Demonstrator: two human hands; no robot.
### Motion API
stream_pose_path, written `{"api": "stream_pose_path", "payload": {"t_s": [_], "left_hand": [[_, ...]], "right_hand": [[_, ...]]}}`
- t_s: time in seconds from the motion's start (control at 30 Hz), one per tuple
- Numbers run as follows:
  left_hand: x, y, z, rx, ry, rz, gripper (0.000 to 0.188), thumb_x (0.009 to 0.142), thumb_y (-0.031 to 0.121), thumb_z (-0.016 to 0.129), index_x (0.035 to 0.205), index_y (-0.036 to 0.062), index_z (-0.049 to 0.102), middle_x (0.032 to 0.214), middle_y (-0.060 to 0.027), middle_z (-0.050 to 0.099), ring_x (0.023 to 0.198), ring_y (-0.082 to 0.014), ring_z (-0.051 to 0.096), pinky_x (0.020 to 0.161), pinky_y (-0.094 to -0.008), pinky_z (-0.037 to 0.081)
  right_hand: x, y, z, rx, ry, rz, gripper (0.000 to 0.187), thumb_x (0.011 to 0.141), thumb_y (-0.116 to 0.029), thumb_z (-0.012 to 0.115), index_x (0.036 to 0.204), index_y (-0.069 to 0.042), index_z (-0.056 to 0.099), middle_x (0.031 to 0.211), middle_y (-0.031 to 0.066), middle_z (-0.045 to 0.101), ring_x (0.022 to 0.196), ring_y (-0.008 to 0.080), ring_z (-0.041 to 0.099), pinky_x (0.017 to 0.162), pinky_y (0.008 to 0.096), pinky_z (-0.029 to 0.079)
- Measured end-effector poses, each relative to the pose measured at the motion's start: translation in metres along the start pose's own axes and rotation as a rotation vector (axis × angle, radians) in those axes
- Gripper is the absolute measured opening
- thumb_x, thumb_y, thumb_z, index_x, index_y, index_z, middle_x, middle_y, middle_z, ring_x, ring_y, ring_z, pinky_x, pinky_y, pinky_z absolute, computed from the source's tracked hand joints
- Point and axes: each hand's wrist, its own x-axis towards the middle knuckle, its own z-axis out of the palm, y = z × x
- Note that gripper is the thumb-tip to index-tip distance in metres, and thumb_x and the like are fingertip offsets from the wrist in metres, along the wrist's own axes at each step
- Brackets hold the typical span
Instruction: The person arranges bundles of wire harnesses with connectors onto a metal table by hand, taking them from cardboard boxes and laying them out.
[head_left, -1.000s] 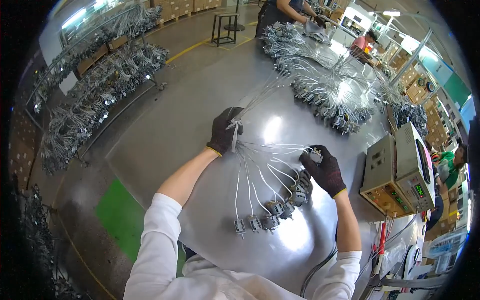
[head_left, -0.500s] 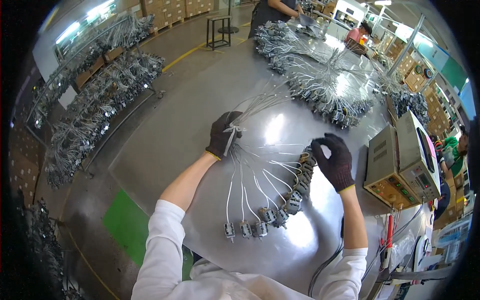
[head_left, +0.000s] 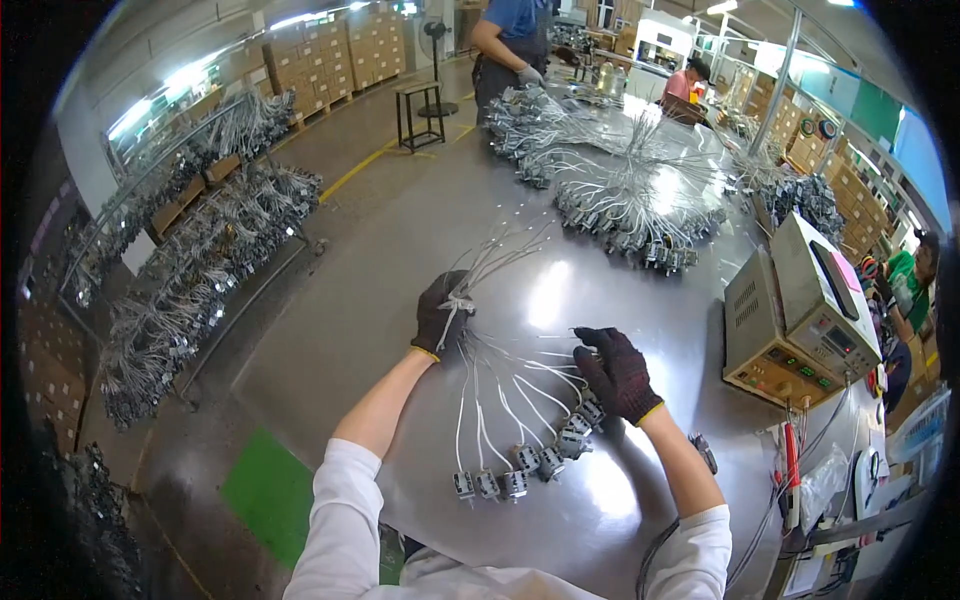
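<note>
My left hand (head_left: 440,312), in a dark glove with a yellow cuff, is closed around a bundle of thin white cables (head_left: 480,275). Their loose ends fan out beyond the fist. On the near side the cables spread to a curved row of small grey metal blocks (head_left: 527,459), each with a short pin, like small motors. My right hand (head_left: 618,375), gloved the same way, hovers at the right end of this row. Its fingers and thumb are apart, and it partly hides the blocks there. One more grey block (head_left: 703,453) lies apart, beside my right forearm.
Large heaps of similar cabled blocks (head_left: 640,215) cover the far table. A beige box-shaped instrument (head_left: 790,320) stands at the right, with red-handled pliers (head_left: 790,465) nearer me. A loaded rack (head_left: 200,260) stands left on the floor. A co-worker (head_left: 510,55) stands at the far edge.
My right hand has moved left and nearer, over the row's right end, its fingers now reaching left. The left hand keeps its grip. The view has tilted up, showing more of the co-worker.
</note>
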Motion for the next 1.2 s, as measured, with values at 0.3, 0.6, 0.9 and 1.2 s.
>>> {"api": "stream_pose_path", "payload": {"t_s": [0.3, 0.6, 0.9, 1.2], "left_hand": [[-0.011, 0.036, 0.014, 0.601, 0.121, -0.119, 0.048, 0.093, 0.021, 0.068, 0.140, 0.0153, 0.060, 0.093, -0.0127, 0.073, 0.082, -0.0317, 0.072, 0.076, -0.0446, 0.059], [-0.064, 0.094, -0.024, 0.966, -0.112, 0.261, 0.044, 0.095, 0.025, 0.059, 0.134, 0.0046, 0.061, 0.107, -0.0238, 0.071, 0.099, -0.0452, 0.068, 0.087, -0.0550, 0.053], [-0.072, 0.128, 0.007, 0.621, -0.741, 0.624, 0.059, 0.087, 0.013, 0.063, 0.146, 0.0085, 0.058, 0.155, -0.0197, 0.053, 0.138, -0.0395, 0.053, 0.114, -0.0557, 0.042], [-0.054, 0.106, 0.068, 0.610, -0.848, 0.734, 0.067, 0.086, 0.014, 0.069, 0.151, 0.0224, 0.056, 0.154, -0.0153, 0.055, 0.135, -0.0345, 0.059, 0.107, -0.0484, 0.048]], "right_hand": [[-0.009, 0.016, 0.016, 0.041, 0.123, 0.052, 0.035, 0.105, -0.032, 0.056, 0.124, -0.008, 0.072, 0.110, 0.0202, 0.071, 0.104, 0.0398, 0.066, 0.092, 0.0495, 0.053], [-0.012, 0.013, 0.017, 0.025, 0.177, 0.076, 0.037, 0.105, -0.035, 0.056, 0.128, -0.010, 0.071, 0.110, 0.0186, 0.070, 0.106, 0.0386, 0.066, 0.092, 0.0499, 0.053], [-0.011, -0.009, 0.023, 0.036, 0.134, 0.083, 0.037, 0.102, -0.035, 0.059, 0.124, -0.009, 0.073, 0.109, 0.0177, 0.072, 0.105, 0.0372, 0.067, 0.092, 0.0480, 0.054], [-0.029, 0.001, 0.008, -0.068, 0.152, 0.179, 0.036, 0.105, -0.034, 0.054, 0.121, -0.010, 0.076, 0.107, 0.0173, 0.073, 0.102, 0.0378, 0.066, 0.090, 0.0480, 0.053]]}}
